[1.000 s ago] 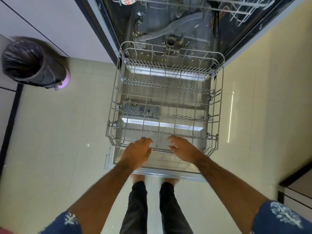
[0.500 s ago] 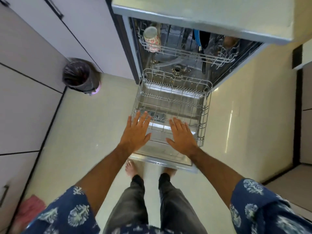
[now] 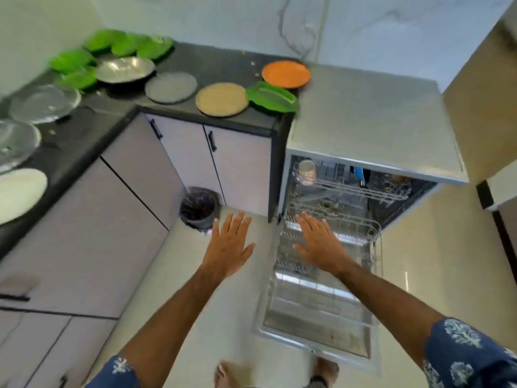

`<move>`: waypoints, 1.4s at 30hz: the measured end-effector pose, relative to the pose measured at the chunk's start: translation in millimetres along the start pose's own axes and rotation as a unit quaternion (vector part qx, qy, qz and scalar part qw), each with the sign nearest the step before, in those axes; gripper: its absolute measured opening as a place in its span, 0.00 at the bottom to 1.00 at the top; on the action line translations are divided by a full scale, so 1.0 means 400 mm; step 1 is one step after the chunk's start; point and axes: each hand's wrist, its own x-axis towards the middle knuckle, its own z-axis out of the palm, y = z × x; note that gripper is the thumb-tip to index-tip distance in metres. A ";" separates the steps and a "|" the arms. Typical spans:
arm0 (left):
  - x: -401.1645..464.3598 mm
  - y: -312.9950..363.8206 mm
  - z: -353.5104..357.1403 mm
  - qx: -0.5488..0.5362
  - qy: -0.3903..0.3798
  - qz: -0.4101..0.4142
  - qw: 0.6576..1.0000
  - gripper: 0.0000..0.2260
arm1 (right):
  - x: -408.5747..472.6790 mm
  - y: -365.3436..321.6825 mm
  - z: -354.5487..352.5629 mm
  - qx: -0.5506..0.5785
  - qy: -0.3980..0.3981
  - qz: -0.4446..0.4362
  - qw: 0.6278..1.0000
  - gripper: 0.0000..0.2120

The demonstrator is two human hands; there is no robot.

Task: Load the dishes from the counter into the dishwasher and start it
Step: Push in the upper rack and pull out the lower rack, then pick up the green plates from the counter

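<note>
Both hands, left hand (image 3: pixel 230 245) and right hand (image 3: pixel 321 245), hover with fingers spread, holding nothing. The lower rack (image 3: pixel 330 264) stands pulled out, bare. The plates (image 3: pixel 221 99) all sit on the far-left table (image 3: pixel 218 63); loading looks barely begun.

Lower rack (image 3: pixel 330 275) bare wire metal; counter (image 3: pixel 221 63) matt dark stone; floor (image 3: pixel 436 247) glossy tile; steel plate (image 3: pixel 124 70) shiny.

Bin (image 3: pixel 199 209) with dark liner on floor (image 3: pixel 237 317) beside lilac cabinets (image 3: pixel 240 169) (black handles); marble-look wall (image 3: pixel 363 29) behind.
</note>
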 end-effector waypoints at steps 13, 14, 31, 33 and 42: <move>0.105 -0.388 -0.281 -0.038 0.096 -0.018 0.994 0.27 | 0.333 -0.333 -0.256 -0.001 0.113 -0.040 0.993 0.33; 0.130 -0.408 -0.286 -0.040 0.098 -0.016 0.994 0.27 | 0.367 -0.337 -0.264 -0.001 0.116 -0.042 0.992 0.33; 0.830 -0.585 -0.358 -0.072 0.066 0.047 0.994 0.26 | 0.975 -0.063 -0.396 0.068 0.097 0.092 0.989 0.23; 0.895 -0.584 -0.362 -0.077 0.070 0.061 0.993 0.25 | 1.026 -0.025 -0.402 0.051 0.090 0.111 0.988 0.22; 1.238 -0.641 -0.352 -0.102 0.020 0.142 0.984 0.21 | 1.221 0.060 -0.366 -0.131 0.030 0.120 0.984 0.16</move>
